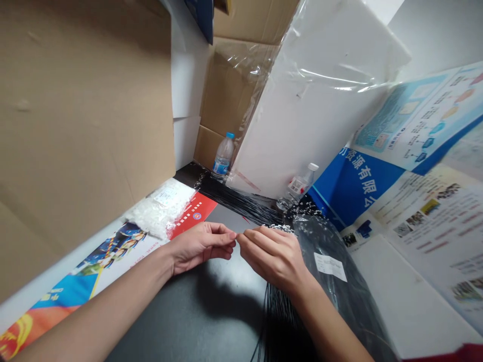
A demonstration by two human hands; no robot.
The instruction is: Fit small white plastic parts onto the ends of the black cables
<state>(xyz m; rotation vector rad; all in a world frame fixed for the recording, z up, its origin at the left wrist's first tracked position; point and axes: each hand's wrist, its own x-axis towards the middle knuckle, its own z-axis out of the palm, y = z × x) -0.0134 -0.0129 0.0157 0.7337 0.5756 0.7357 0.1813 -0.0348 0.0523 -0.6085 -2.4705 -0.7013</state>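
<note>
Over the dark tabletop [169,322], my left hand [204,244] and my right hand [269,251] meet fingertip to fingertip. Both are pinched closed; whatever lies between the fingers is too small to make out. Below and behind my right hand hangs a bundle of thin black wires [277,306], with small white connectors [279,228] at its top end. Farther back lies another bundle of black wires [241,201]. To the left of my left hand sits a clear bag of small white parts [164,206].
Two plastic bottles, one blue-capped [222,158] and one white-capped [302,183], stand at the back. A clear plastic bag [339,296] with a white label lies at right. Cardboard [83,100], a white foam board [302,110] and printed posters [426,201] wall the space in.
</note>
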